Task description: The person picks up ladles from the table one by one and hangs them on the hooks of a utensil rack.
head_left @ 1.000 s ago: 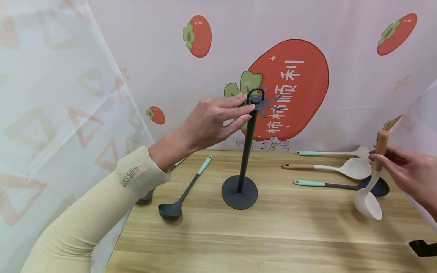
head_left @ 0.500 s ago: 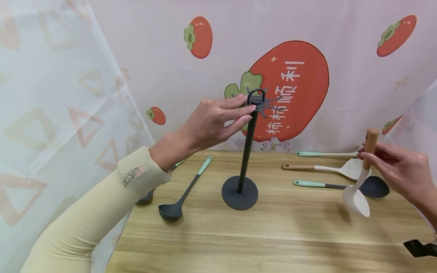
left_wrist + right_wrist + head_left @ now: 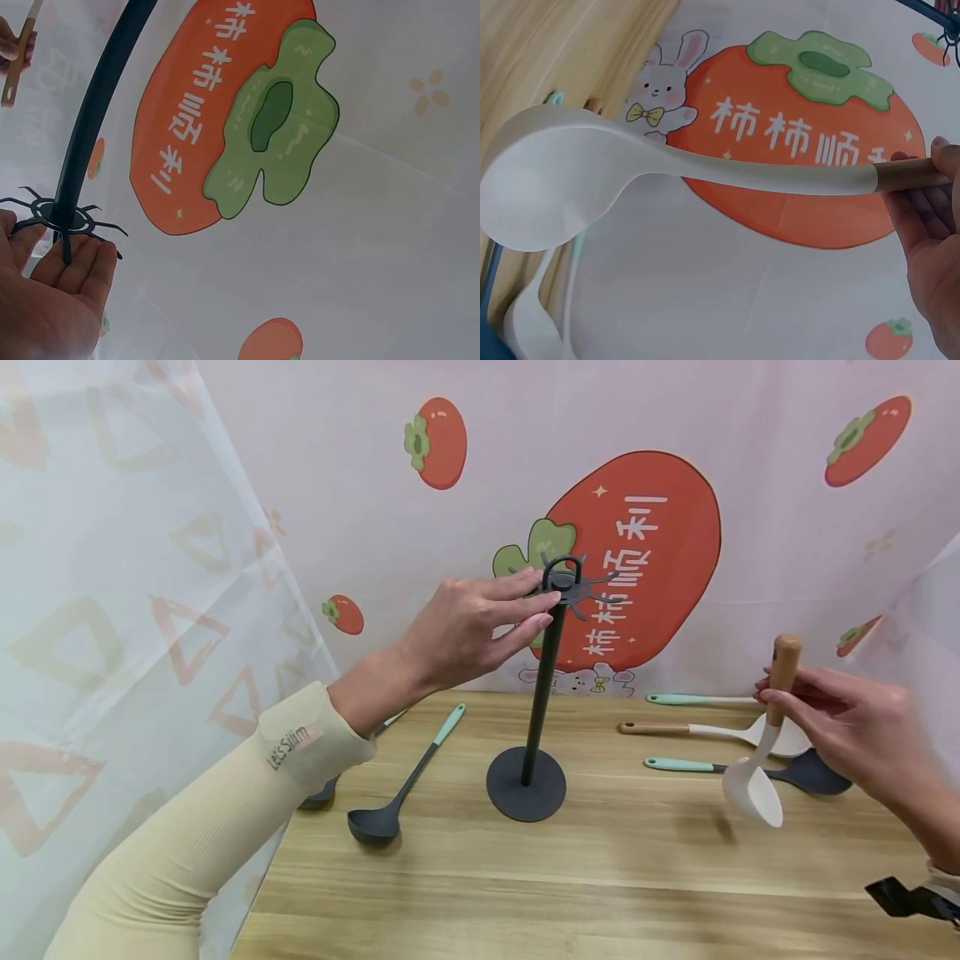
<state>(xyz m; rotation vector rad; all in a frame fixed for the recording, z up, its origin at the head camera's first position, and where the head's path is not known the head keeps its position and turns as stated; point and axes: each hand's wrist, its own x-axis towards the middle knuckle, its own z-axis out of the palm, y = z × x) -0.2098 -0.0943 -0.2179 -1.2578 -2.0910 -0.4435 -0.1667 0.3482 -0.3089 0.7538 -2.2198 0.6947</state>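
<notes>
In the head view, my left hand (image 3: 476,622) touches the top of a dark utensil stand (image 3: 542,693) with its fingers extended. The left wrist view has the fingers lying against the ring of hooks (image 3: 67,215), thumb at one side. No utensil hangs from these hooks. My right hand (image 3: 862,718) holds a white ladle (image 3: 750,793) by its wooden handle, upright with the bowl down and raised above the table, right of the stand. In the right wrist view the ladle's bowl (image 3: 551,176) is large in front, and fingers and thumb close round the handle.
At the right lie a white-headed utensil with wooden handle (image 3: 658,727), a dark one with mint handle (image 3: 678,764) and another mint handle (image 3: 697,699) behind. A dark ladle (image 3: 375,824) lies left of the stand. A dark utensil (image 3: 322,795) is partly under my left arm.
My right hand has carried the white ladle leftward, closer to the stand. My left hand has stayed on the stand's top.
</notes>
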